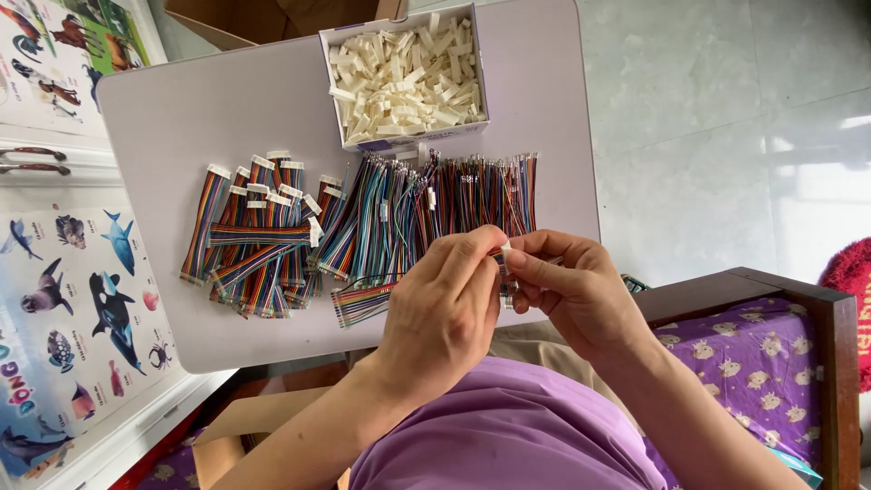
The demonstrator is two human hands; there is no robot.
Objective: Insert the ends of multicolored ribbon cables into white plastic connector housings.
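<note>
Left hand (pixel 445 304): raised over the near edge of the table (pixel 181 109), back toward the camera, thumb and forefinger pinched on a small white connector (pixel 505 246). The fingertips and most of what they grip are hidden behind the hand.

Right hand (pixel 576 290): just beside the left and meeting it at the connector, fingers curled and closed on the same piece. A short end of striped ribbon cable (pixel 502 266) shows between the two hands; its length and how it joins the connector cannot be made out.

White connector: held above the table's near right part, clear of the surface, between both sets of fingertips.

Table: pale lilac, rounded corners; its near edge is partly covered by the arms and its far edge runs out of view at the top.

Box of white connectors (pixel 404 77): open white carton at the far edge, middle, heaped full.

Loose cable row (pixel 426 209): multicoloured ribbon lengths spread just in front of the box, the near ends hidden by the hands; whether these carry connectors is unclear, probably not.

Finished cable pile (pixel 259 236): left of the row, stacked crosswise, each with white ends.

Cardboard box (pixel 272 18): brown, beyond the far edge, cut off.

Animal poster (pixel 77 318): along the left, partly cropped.

Purple patterned cloth (pixel 753 363): lower right, inside a dark wooden frame (pixel 830 308).
</note>
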